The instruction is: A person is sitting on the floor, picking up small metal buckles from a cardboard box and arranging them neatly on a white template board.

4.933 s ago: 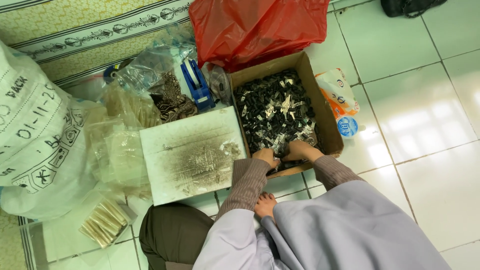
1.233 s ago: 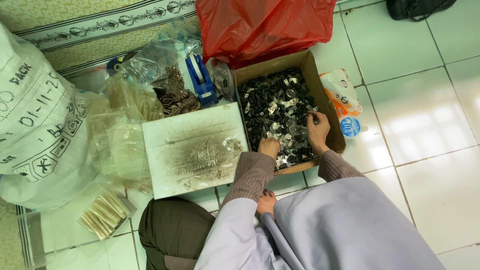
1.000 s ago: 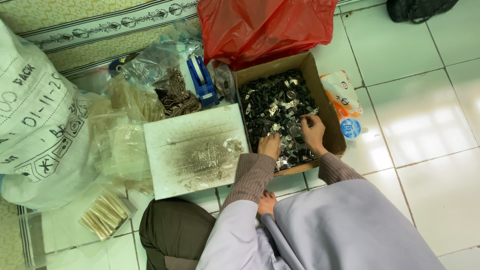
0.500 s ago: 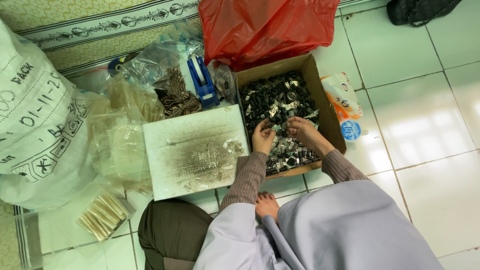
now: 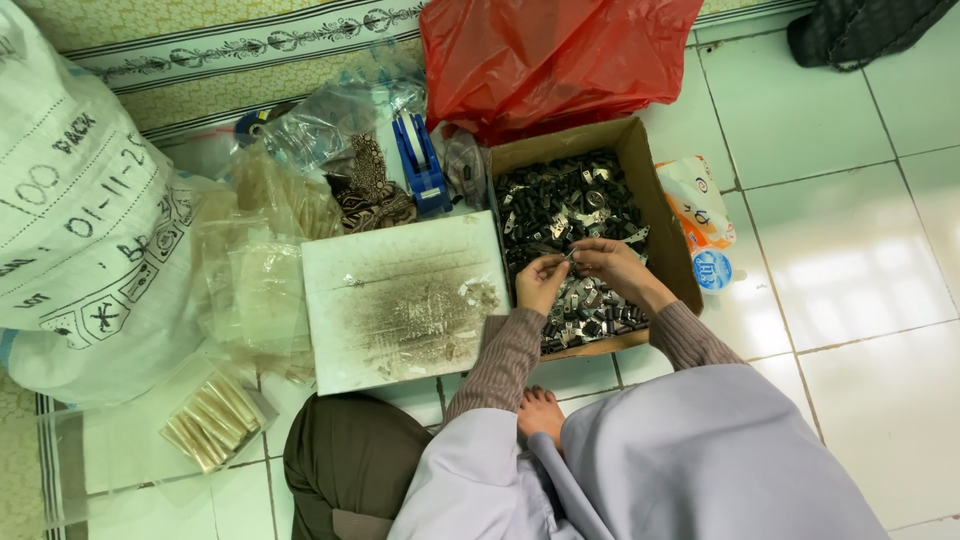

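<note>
Fingers of left hand (image 5: pixel 541 283) and right hand (image 5: pixel 612 266) pinched on one small metal piece (image 5: pixel 570 256) | cardboard box (image 5: pixel 640 168) remains heaped with pieces | white board (image 5: pixel 400 300) nearly bare

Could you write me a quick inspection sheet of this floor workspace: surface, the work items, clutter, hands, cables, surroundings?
Surface: pale tiled floor, glossy; patterned mat along the top edge.
Work items: cardboard box full of small dark and silvery metal parts; smudged white board beside it.
Clutter: red plastic bag, blue tape dispenser, clear plastic bags, white printed sack.
Hands: left hand and right hand meet over the box, pinching a small piece; grip detail too small to tell.
Cables: nothing seen.
Surroundings: dark bag at the top right corner.
</note>
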